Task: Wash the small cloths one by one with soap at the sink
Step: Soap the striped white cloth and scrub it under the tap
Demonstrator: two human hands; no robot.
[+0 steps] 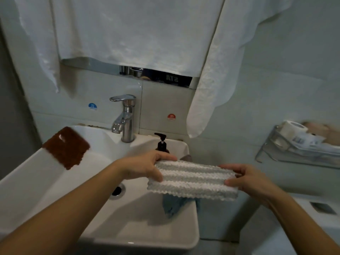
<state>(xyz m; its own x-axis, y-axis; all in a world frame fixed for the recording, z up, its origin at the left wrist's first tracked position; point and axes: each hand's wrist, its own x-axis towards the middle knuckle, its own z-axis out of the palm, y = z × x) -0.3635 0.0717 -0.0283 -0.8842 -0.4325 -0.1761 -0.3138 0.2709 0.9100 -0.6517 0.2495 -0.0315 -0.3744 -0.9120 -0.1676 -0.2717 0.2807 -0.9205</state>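
A grey-and-white striped small cloth [193,179] is held flat over the right rim of the white sink [128,227]. My left hand [145,167] pinches its left edge, thumb on top. My right hand [248,178] grips its right edge. Under it a blue cloth [173,204] hangs over the sink's right rim. A brown cloth [67,147] is draped over the sink's left rim. A dark soap pump bottle [161,143] stands at the back right of the sink, just behind my left hand. No water runs from the chrome tap [124,116].
The drain [116,190] sits open in the basin. White towels [128,30] hang above, one long end [206,100] reaching down near the soap bottle. A wall shelf [301,146] with a paper roll is at the right. A white toilet tank top [312,208] lies below it.
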